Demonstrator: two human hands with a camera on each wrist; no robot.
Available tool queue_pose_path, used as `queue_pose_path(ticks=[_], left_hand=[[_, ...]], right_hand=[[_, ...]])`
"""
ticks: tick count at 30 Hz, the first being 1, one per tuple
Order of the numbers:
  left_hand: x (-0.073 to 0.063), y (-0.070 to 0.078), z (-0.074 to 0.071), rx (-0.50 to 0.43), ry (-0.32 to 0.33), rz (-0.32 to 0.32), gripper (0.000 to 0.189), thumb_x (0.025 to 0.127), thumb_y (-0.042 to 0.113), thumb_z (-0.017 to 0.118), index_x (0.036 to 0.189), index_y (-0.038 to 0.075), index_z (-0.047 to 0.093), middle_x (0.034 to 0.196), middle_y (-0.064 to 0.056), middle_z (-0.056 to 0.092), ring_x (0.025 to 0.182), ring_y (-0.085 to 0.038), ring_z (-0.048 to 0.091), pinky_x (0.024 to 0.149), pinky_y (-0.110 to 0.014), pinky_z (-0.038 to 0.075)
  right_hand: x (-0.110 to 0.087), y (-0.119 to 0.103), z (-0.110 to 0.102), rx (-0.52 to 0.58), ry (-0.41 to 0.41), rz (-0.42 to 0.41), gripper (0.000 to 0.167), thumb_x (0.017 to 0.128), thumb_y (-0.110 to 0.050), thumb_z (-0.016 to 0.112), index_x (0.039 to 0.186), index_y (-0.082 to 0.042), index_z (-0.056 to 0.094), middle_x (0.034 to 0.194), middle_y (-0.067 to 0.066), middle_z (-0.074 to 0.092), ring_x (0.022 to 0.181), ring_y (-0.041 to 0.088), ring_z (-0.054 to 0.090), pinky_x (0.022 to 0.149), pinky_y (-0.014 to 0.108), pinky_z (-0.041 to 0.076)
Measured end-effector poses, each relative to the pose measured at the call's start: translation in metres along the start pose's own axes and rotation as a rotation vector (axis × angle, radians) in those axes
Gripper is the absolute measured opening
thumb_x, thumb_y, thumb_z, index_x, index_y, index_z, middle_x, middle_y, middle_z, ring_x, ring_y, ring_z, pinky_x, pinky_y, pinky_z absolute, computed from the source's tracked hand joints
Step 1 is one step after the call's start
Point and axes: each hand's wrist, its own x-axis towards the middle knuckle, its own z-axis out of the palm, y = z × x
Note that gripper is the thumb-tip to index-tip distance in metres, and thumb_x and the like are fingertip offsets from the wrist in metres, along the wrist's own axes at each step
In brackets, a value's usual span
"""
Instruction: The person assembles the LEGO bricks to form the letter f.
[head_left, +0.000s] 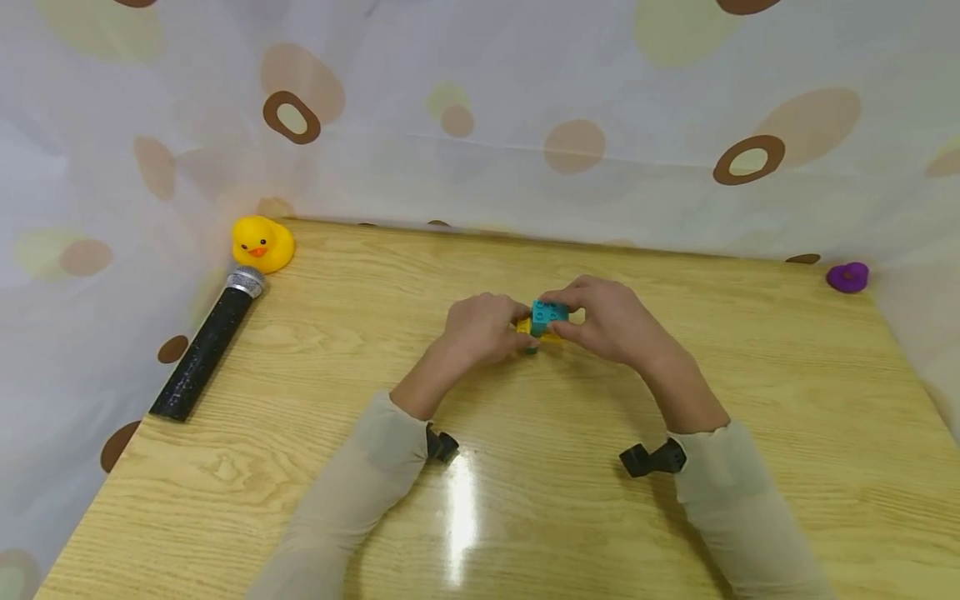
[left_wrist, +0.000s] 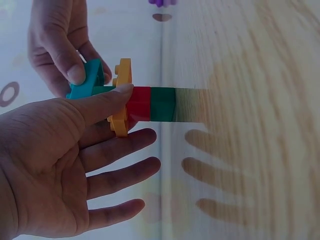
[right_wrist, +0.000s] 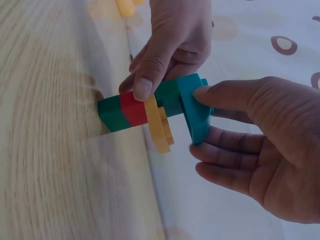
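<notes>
An upright stack of toy building bricks stands on the table between the hands. Its lowest green brick [left_wrist: 163,104] carries a red brick [left_wrist: 140,102], then a yellow plate [right_wrist: 158,125] that juts out sideways, then another green brick [right_wrist: 169,96]. My left hand [head_left: 483,327] pinches the stack at the yellow plate and red brick, thumb on the near side, its other fingers spread. At the top, my right hand [head_left: 609,321] holds a teal brick [head_left: 549,313] between thumb and fingers. The teal brick meets the upper green brick; whether it is fully seated I cannot tell.
A yellow rubber duck [head_left: 262,244] sits at the table's back left corner, with a black microphone [head_left: 206,350] lying along the left edge. By the back right corner is a small purple duck [head_left: 848,277]. A spotted curtain [head_left: 480,192] borders the wooden table [head_left: 525,517].
</notes>
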Motion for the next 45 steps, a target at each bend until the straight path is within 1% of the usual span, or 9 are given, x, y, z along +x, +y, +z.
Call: queue_pose_path(ticks=[5,12,18,24,29,32,35,39,45], left_hand=[[0.0,0.0,0.001,0.001,-0.001,0.01,0.053,0.094,0.052,0.067,0.141,0.029,0.062,0.115,0.002,0.076,0.074,-0.011,0.061,0.056,-0.027,0.047],[0.0,0.001,0.004,-0.013,-0.006,0.014,0.052,0.094,0.052,0.068,0.141,0.029,0.063,0.118,0.002,0.076,0.075,-0.011,0.06,0.056,-0.027,0.047],[-0.001,0.002,0.003,-0.011,0.003,0.017,0.052,0.094,0.052,0.067,0.14,0.028,0.063,0.115,0.002,0.076,0.074,-0.011,0.061,0.057,-0.027,0.048],[-0.001,0.003,0.004,0.0,0.024,0.017,0.05,0.094,0.051,0.069,0.139,0.03,0.065,0.12,0.004,0.074,0.083,-0.01,0.065,0.06,-0.027,0.049],[0.0,0.003,0.004,-0.004,0.023,0.01,0.051,0.094,0.051,0.069,0.14,0.03,0.063,0.124,0.006,0.073,0.086,-0.011,0.066,0.06,-0.027,0.05],[0.001,0.003,0.003,-0.014,0.03,0.011,0.051,0.094,0.051,0.068,0.141,0.029,0.063,0.125,0.006,0.073,0.085,-0.011,0.066,0.06,-0.027,0.049],[0.001,0.003,0.002,-0.016,0.031,0.01,0.051,0.095,0.051,0.068,0.141,0.03,0.063,0.125,0.006,0.073,0.085,-0.011,0.066,0.06,-0.028,0.049],[0.0,0.002,0.001,-0.012,0.014,-0.001,0.05,0.095,0.05,0.068,0.141,0.03,0.063,0.124,0.006,0.073,0.089,-0.013,0.067,0.063,-0.03,0.05],[0.0,-0.001,0.002,-0.035,0.014,0.011,0.05,0.095,0.049,0.068,0.14,0.028,0.063,0.125,0.004,0.072,0.091,-0.014,0.068,0.064,-0.031,0.051]], right_hand=[[-0.001,0.001,0.002,-0.002,0.007,0.007,0.041,0.097,-0.023,0.071,0.136,-0.013,0.066,0.123,0.016,0.067,0.107,0.033,0.066,0.088,0.049,0.055],[-0.005,0.002,0.007,-0.007,0.029,0.028,0.041,0.097,-0.026,0.071,0.136,-0.014,0.067,0.125,0.017,0.067,0.11,0.036,0.066,0.09,0.052,0.054],[-0.009,0.0,0.007,0.002,0.052,0.039,0.039,0.097,-0.025,0.07,0.135,-0.016,0.068,0.125,0.016,0.067,0.108,0.036,0.067,0.088,0.051,0.054],[-0.01,0.001,0.007,0.016,0.071,0.045,0.037,0.097,-0.026,0.071,0.134,-0.018,0.069,0.123,0.014,0.068,0.108,0.035,0.067,0.087,0.051,0.054],[-0.008,0.003,0.007,0.083,0.047,0.055,0.038,0.098,-0.025,0.069,0.136,-0.019,0.067,0.125,0.014,0.067,0.106,0.032,0.069,0.083,0.047,0.057],[-0.007,0.004,0.004,0.149,0.025,0.08,0.038,0.099,-0.024,0.068,0.137,-0.019,0.066,0.131,0.014,0.066,0.107,0.033,0.071,0.081,0.045,0.059],[-0.006,0.004,0.002,0.191,0.011,0.104,0.039,0.1,-0.024,0.067,0.138,-0.02,0.065,0.138,0.014,0.064,0.109,0.036,0.071,0.081,0.044,0.06],[-0.006,0.003,0.004,0.199,0.005,0.106,0.039,0.1,-0.024,0.067,0.139,-0.019,0.065,0.139,0.015,0.063,0.11,0.036,0.071,0.082,0.044,0.06],[-0.006,0.002,0.006,0.177,0.015,0.082,0.039,0.1,-0.025,0.066,0.139,-0.017,0.065,0.135,0.013,0.066,0.108,0.032,0.07,0.081,0.044,0.059]])
